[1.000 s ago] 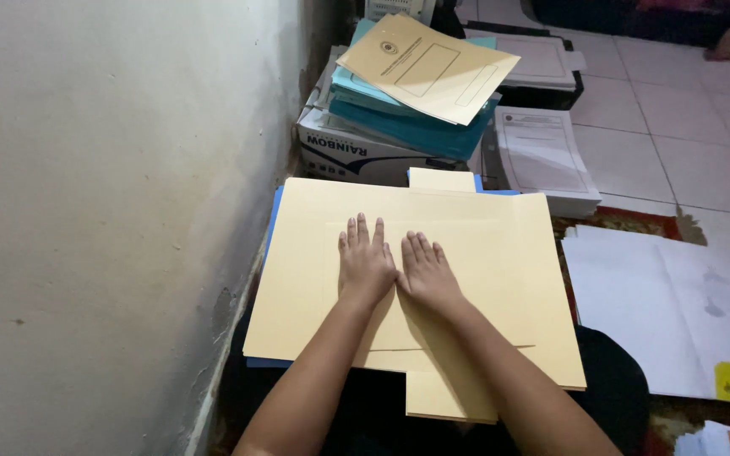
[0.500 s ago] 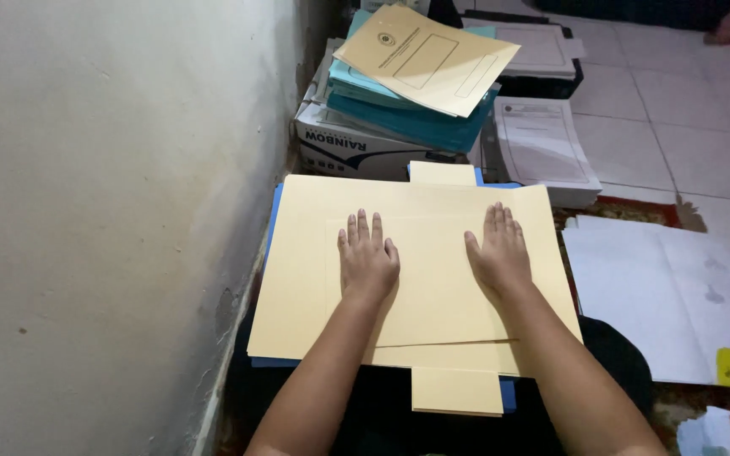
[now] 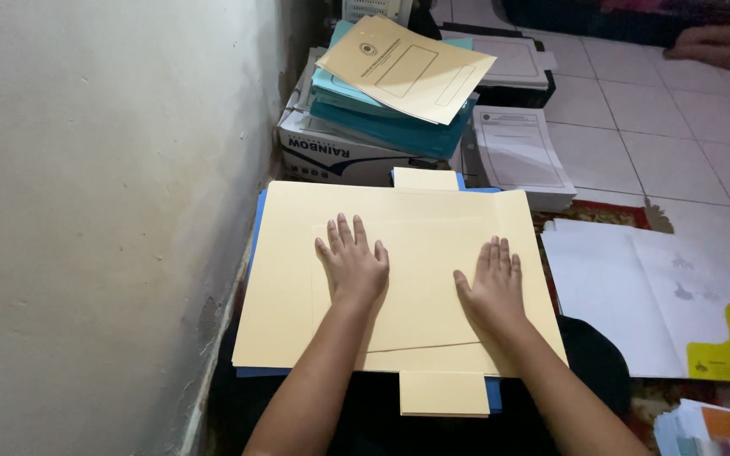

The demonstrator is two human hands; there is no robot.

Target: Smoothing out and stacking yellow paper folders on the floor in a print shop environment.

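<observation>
I see my left hand and right hand lying flat, fingers spread, gripping nothing, pressed on a cream folder on my lap. Beyond it sits a cardboard box stacked with teal folders, against the wall.

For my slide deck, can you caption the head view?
Both hands, left and right, press flat on a cream folder beside a wall.
</observation>
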